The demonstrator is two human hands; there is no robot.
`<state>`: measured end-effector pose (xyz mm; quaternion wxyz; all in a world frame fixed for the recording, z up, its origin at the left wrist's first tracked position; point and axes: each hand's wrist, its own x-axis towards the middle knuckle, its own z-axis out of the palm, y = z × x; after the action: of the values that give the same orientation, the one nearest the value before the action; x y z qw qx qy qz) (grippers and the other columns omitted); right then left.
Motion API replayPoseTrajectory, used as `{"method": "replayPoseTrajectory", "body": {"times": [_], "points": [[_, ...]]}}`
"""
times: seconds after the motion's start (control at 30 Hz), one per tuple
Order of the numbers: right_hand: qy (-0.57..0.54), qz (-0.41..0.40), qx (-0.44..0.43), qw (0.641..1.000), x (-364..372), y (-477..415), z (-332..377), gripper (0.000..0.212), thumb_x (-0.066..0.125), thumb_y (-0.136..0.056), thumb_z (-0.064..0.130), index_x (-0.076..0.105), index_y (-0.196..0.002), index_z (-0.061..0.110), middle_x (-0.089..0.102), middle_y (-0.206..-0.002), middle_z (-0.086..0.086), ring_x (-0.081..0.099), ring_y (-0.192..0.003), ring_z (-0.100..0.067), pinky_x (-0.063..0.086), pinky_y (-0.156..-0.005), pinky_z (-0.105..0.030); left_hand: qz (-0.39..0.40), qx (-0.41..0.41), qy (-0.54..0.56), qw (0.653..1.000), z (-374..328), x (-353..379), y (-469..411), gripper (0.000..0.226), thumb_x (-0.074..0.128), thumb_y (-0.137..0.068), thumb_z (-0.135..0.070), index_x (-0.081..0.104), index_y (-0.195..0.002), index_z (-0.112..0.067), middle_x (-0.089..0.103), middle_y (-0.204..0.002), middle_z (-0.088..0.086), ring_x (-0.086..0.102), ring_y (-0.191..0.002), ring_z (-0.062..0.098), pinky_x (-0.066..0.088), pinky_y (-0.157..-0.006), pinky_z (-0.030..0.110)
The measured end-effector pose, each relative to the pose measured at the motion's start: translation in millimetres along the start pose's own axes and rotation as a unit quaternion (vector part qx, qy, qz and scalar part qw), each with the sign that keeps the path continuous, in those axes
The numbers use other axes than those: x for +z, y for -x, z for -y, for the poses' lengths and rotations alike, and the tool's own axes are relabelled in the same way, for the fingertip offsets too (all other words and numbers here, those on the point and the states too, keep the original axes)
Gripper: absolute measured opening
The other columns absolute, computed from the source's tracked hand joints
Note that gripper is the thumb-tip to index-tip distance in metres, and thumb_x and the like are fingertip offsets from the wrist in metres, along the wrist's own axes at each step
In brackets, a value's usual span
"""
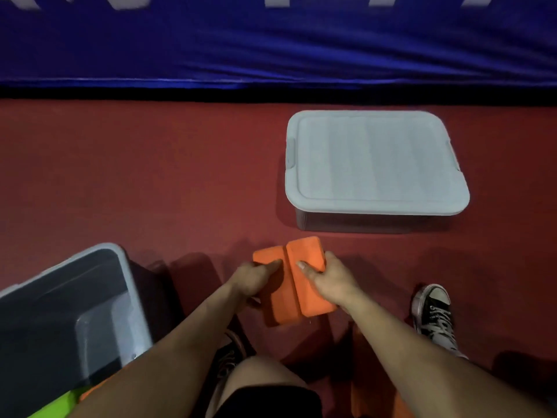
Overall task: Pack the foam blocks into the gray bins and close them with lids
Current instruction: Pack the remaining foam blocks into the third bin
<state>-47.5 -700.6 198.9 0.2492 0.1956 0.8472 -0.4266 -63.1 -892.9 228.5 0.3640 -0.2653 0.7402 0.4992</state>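
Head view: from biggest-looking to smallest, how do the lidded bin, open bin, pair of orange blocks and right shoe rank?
1. Lidded bin and open bin: unsure, since the open one is nearer and cut off by the frame.
2. Orange blocks, as a pair.
3. Right shoe.

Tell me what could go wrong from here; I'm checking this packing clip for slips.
1. The left hand grips the left orange block and the right hand the right orange block, each by its outer side; either might slip.
2. The open gray bin sits off to the left; a block could catch its rim.
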Motion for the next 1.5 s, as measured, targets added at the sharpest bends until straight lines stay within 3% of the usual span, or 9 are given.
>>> {"method": "replayPoseTrajectory", "body": {"times": [0.23, 0.3, 0.37, 0.53, 0.7, 0.93, 1.03, 1.2, 1.5], "points": [[0.058, -0.022, -0.156, 0.986, -23.3, 79.7, 121.6, 0.067, 0.065, -0.079, 0.066, 0.056, -0.128, 0.022, 0.065, -0.123, 0.003, 0.061, -0.114, -0.022, 0.048, -0.097, -0.037, -0.064, 0.092, 0.123, 0.986, -14.4, -72.2, 109.3, 0.035, 0.071, -0.084, -0.051, 0.061, -0.093, -0.019, 0.068, -0.093, 0.008, 0.069, -0.077, 0.029, 0.059, -0.058, 0.041], [0.077, -0.013, -0.182, 0.980, -17.2, 101.1, 148.3, 0.066, 0.064, -0.079, 0.067, 0.056, -0.125, 0.021, 0.066, -0.120, 0.001, 0.062, -0.110, -0.022, 0.049, -0.095, -0.039, -0.071, 0.099, 0.177, 0.977, -6.1, -92.8, 136.4, 0.052, 0.076, -0.073, -0.054, 0.064, -0.102, -0.012, 0.070, -0.089, 0.013, 0.069, -0.075, 0.034, 0.060, -0.060, 0.052], [0.094, -0.011, -0.207, 0.974, -8.7, 119.4, 170.0, 0.069, 0.062, -0.077, 0.072, 0.055, -0.124, 0.023, 0.066, -0.119, 0.002, 0.062, -0.110, -0.023, 0.049, -0.095, -0.041, -0.079, 0.113, 0.198, 0.971, 2.1, -113.0, 160.2, 0.066, 0.076, -0.072, -0.054, 0.063, -0.113, -0.003, 0.066, -0.080, 0.013, 0.064, -0.066, 0.031, 0.055, -0.051, 0.043], [0.080, 0.002, -0.274, 0.958, 22.4, 154.0, 217.4, 0.073, 0.063, -0.075, 0.072, 0.045, -0.132, 0.031, 0.065, -0.122, 0.005, 0.062, -0.113, -0.023, 0.048, -0.097, -0.042, -0.128, 0.133, 0.241, 0.953, 22.4, -164.2, 205.6, 0.052, 0.077, -0.082, -0.043, 0.056, -0.116, -0.009, 0.066, -0.107, 0.016, 0.069, -0.087, 0.033, 0.059, -0.069, 0.060], [0.107, 0.015, -0.304, 0.947, 69.1, 174.4, 259.9, 0.078, 0.068, -0.079, 0.062, 0.039, -0.137, 0.020, 0.058, -0.131, -0.004, 0.058, -0.117, -0.026, 0.045, -0.093, -0.034, -0.141, 0.118, 0.282, 0.942, 57.3, -212.7, 225.7, 0.056, 0.077, -0.081, -0.042, 0.053, -0.118, -0.008, 0.064, -0.111, 0.017, 0.070, -0.090, 0.037, 0.060, -0.073, 0.056], [0.118, 0.085, -0.358, 0.922, 138.4, 190.2, 298.6, 0.064, 0.073, -0.078, 0.055, 0.051, -0.128, 0.020, 0.061, -0.112, 0.003, 0.059, -0.099, -0.016, 0.044, -0.082, -0.029, -0.173, 0.099, 0.348, 0.916, 123.6, -264.1, 237.5, 0.050, 0.079, -0.079, -0.038, 0.060, -0.110, -0.003, 0.066, -0.110, 0.023, 0.072, -0.088, 0.042, 0.061, -0.073, 0.055], [0.130, 0.112, -0.375, 0.911, 171.8, 195.9, 311.9, 0.063, 0.074, -0.079, 0.053, 0.052, -0.127, 0.020, 0.060, -0.109, 0.005, 0.057, -0.096, -0.014, 0.042, -0.080, -0.028, -0.208, 0.084, 0.378, 0.898, 149.1, -282.5, 238.7, 0.059, 0.082, -0.074, -0.041, 0.057, -0.112, -0.004, 0.062, -0.115, 0.024, 0.070, -0.093, 0.045, 0.061, -0.068, 0.053], [0.145, 0.156, -0.380, 0.900, 222.1, 192.2, 321.5, 0.062, 0.075, -0.078, 0.052, 0.054, -0.128, 0.022, 0.062, -0.113, 0.004, 0.057, -0.097, -0.014, 0.042, -0.081, -0.028, -0.222, 0.062, 0.433, 0.871, 190.2, -299.6, 233.6, 0.085, 0.086, -0.056, -0.047, 0.056, -0.118, 0.002, 0.061, -0.114, 0.027, 0.066, -0.071, 0.039, 0.059, -0.062, 0.046], [0.203, 0.240, -0.357, 0.880, 292.6, 138.1, 310.5, 0.060, 0.076, -0.076, 0.051, 0.059, -0.128, 0.025, 0.066, -0.115, 0.005, 0.063, -0.103, -0.014, 0.050, -0.091, -0.032, -0.225, -0.011, 0.496, 0.839, 229.0, -292.3, 183.9, 0.059, 0.086, -0.074, -0.035, 0.057, -0.110, 0.003, 0.062, -0.107, 0.028, 0.068, -0.075, 0.040, 0.061, -0.067, 0.052]]}}
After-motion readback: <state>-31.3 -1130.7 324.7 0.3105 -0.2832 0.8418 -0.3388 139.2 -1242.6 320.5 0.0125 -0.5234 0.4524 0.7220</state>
